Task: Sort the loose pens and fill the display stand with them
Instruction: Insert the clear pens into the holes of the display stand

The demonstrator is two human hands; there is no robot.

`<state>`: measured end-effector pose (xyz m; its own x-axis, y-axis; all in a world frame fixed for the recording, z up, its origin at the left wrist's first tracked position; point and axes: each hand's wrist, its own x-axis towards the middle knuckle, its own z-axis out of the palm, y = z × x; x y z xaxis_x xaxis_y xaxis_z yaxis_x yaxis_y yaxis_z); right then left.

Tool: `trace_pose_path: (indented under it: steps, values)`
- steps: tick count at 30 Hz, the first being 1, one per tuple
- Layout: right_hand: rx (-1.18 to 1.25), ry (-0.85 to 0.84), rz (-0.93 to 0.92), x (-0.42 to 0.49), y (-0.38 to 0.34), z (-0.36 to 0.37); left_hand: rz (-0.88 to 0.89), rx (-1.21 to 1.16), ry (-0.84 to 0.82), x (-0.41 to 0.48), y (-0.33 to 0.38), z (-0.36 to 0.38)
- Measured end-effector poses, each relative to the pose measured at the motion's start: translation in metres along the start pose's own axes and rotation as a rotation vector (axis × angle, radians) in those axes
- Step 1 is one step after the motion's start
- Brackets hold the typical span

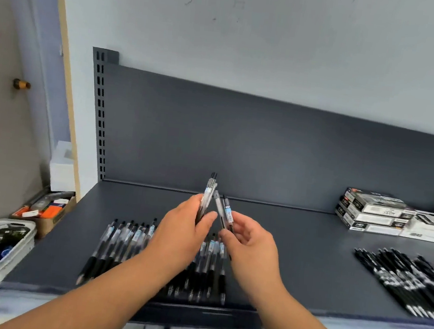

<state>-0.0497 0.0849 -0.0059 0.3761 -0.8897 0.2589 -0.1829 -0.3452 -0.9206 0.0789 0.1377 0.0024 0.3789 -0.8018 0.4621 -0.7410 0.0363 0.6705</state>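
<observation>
left grip: clasps pen bundle | right grip: pinches pens | pen row: part-hidden

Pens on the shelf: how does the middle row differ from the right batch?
The middle row has clear upper barrels with pale labels; the right batch looks all black with white print. The middle row runs roughly straight back; the right batch lies slanted. Both lie flat on the shelf.
</observation>
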Motion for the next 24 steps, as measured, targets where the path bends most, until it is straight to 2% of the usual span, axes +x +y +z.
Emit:
trace_pose_path:
  steps: [4, 7, 11, 16, 19, 24]
  values:
    - [0.086, 0.060, 0.025, -0.009, 0.001, -0.038, 0.002, -0.096, -0.026, 0.001, 0.030, 0.026]
    - [0.173, 0.083, 0.067, -0.018, 0.005, -0.071, -0.064, -0.220, -0.065, 0.002, 0.054, 0.048]
    - [0.252, 0.091, 0.106, -0.032, 0.016, -0.126, -0.250, -0.701, -0.146, -0.003, 0.097, 0.087]
    - [0.237, 0.075, 0.136, -0.054, 0.040, -0.212, -0.370, -1.031, -0.284, -0.016, 0.163, 0.146]
    - [0.264, 0.071, 0.163, -0.071, 0.050, -0.270, -0.406, -1.107, -0.333, -0.029, 0.212, 0.184]
    - [0.287, 0.095, 0.169, -0.099, 0.067, -0.372, -0.402, -1.102, -0.394, -0.048, 0.294, 0.248]
